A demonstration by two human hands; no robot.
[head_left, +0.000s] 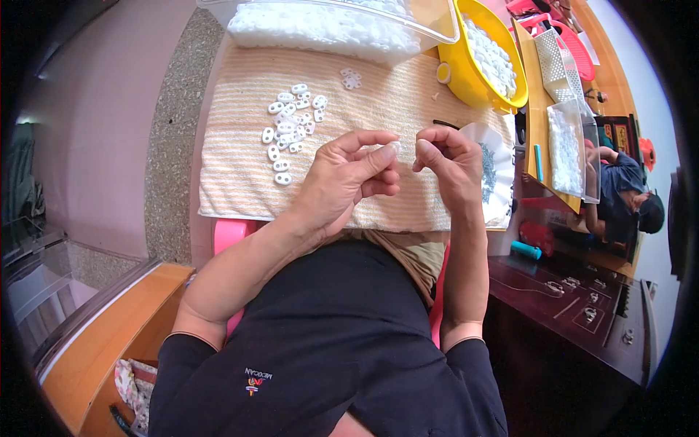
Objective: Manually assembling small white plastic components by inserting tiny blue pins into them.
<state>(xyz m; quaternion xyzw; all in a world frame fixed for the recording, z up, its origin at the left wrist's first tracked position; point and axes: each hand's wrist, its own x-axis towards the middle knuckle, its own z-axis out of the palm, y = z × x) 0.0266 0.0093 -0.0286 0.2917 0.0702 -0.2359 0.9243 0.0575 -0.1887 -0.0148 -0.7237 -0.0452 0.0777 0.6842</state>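
Observation:
My left hand [348, 182] is raised over a striped beige towel [240, 175], its thumb and forefinger pinching a small white plastic piece [394, 148]. My right hand [450, 164] sits close beside it, fingertips curled and nearly touching the left fingertips; whether it holds anything is hidden. A loose pile of white two-hole plastic pieces [290, 127] lies on the towel to the left of my hands. Under my right hand is a white dish [501, 156] with small dark metal parts.
A clear plastic tub [328, 25] of white pieces stands at the far edge, a yellow bowl [473, 76] of more pieces to its right. A few assembled pieces [351, 78] lie near the tub. Another person [626, 193] sits at the right by a dark wooden table.

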